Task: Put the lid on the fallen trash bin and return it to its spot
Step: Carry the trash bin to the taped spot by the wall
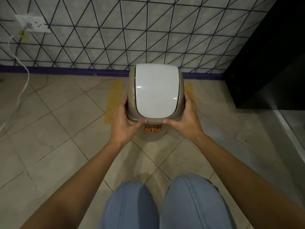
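A small beige trash bin stands upright on the tiled floor near the wall, with an orange "BIN" label on its front. Its lid, beige-rimmed with a white swing flap, sits on top and hides most of the bin body. My left hand grips the lid's left and front rim, thumb along the front edge. My right hand grips the right and front rim the same way. Yellow tape marks lie on the floor on both sides of the bin.
A patterned tiled wall with a purple skirting runs right behind the bin. A black cabinet stands to the right. A wall socket with a white cable is at the far left. My knees in blue jeans are at the bottom.
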The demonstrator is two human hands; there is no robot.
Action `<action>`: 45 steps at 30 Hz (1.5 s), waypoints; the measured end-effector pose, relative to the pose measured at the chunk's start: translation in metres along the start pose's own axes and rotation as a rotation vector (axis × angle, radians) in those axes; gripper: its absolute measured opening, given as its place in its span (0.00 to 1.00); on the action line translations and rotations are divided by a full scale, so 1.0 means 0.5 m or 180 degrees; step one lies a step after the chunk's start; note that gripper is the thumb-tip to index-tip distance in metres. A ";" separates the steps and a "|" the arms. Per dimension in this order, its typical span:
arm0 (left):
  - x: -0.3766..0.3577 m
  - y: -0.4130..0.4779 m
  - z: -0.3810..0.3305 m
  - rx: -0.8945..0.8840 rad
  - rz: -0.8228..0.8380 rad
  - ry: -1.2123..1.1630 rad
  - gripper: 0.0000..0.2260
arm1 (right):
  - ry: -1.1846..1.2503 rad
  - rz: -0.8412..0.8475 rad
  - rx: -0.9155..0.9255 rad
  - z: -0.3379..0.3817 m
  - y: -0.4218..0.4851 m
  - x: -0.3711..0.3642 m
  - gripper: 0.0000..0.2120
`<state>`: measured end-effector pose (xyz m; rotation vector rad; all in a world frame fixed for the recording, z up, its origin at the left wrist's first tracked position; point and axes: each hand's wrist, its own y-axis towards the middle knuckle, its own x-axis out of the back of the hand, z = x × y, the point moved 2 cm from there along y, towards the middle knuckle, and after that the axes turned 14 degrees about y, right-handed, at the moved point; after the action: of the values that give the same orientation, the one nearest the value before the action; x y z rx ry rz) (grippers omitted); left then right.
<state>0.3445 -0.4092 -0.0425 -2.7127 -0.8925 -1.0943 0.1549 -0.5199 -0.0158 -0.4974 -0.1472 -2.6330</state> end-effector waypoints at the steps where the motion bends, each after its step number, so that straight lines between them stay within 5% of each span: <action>1: -0.001 0.005 -0.001 0.0004 -0.0013 0.0056 0.46 | -0.0018 -0.0005 0.0003 0.001 0.006 -0.001 0.58; 45: -0.074 0.365 -0.011 0.0260 0.0171 -0.0361 0.44 | 0.0087 -0.0131 -0.0075 -0.005 0.366 -0.003 0.56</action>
<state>0.4197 -0.5795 -0.0382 -2.7372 -0.8538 -0.8822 0.2384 -0.6829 -0.0152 -0.4709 -0.1190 -2.6833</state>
